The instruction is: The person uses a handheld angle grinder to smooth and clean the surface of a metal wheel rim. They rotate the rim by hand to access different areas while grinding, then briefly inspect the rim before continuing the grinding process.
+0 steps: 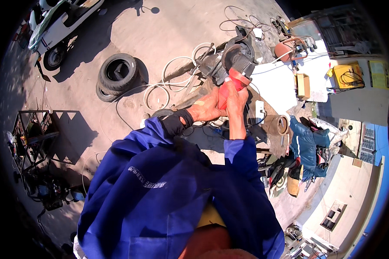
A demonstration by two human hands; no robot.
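My left hand, with a dark band at its wrist, is closed around the lower left side of a red power tool that looks like an angle grinder. From the other side, my right hand wraps the same tool, its fingers partly hidden. Beyond my hands, the tool's grey ribbed part meets a dark machine with a rounded metal part. Whether the tool touches that machine I cannot tell. A brown cylinder stands to the right of my right forearm, near a white power strip.
Pale hose coils on the ground left of the machine. Stacked tyres lie farther left, below a white scooter. At right are a white sheet, a yellow case and a blue jacket. A metal frame stands far left.
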